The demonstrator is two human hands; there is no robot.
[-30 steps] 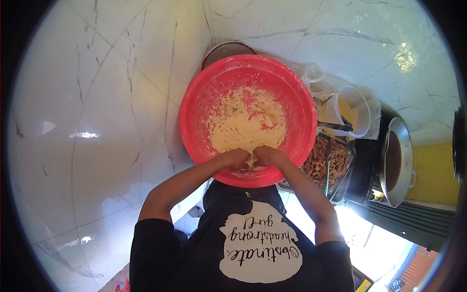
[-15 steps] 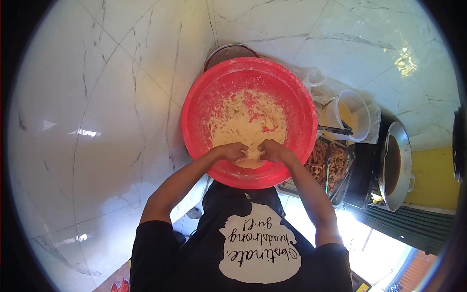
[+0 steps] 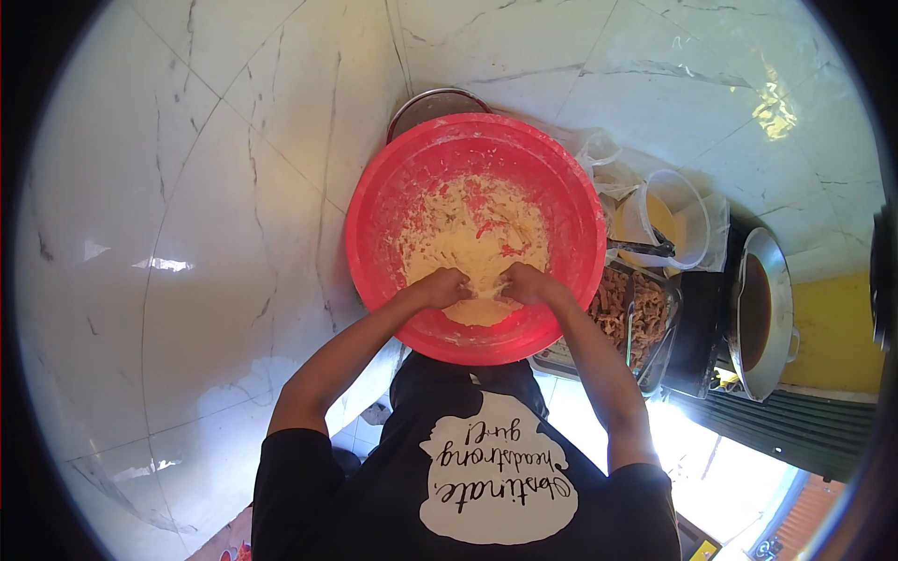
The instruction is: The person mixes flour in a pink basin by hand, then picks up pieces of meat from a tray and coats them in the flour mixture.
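A large red basin (image 3: 374, 280) holds a pale yellow, clumpy flour mixture (image 3: 477, 224), with red patches of its bottom showing through. Both of my hands are down inside it, near the side closest to my body. My left hand (image 3: 443, 288) is closed, its fingers curled into the flour. Just beside it, my right hand (image 3: 526, 283) is closed too, with pale floury matter at its fingertips. A narrow gap separates the two hands. What lies inside the curled fingers is partly hidden.
Right of the basin stand a clear tub (image 3: 690, 217) of yellowish liquid, a black handle (image 3: 645, 249), and a tray of brown fried strips (image 3: 645, 327) with tongs. Beyond is a wide metal pan (image 3: 772, 327) of brown liquid. Marble-patterned tiled walls (image 3: 234, 187) enclose the corner.
Both hands stay in the same part of the basin, with their fingers slightly shifted. The flour at the near side looks a little more spread below the hands. The whole view has shifted slightly.
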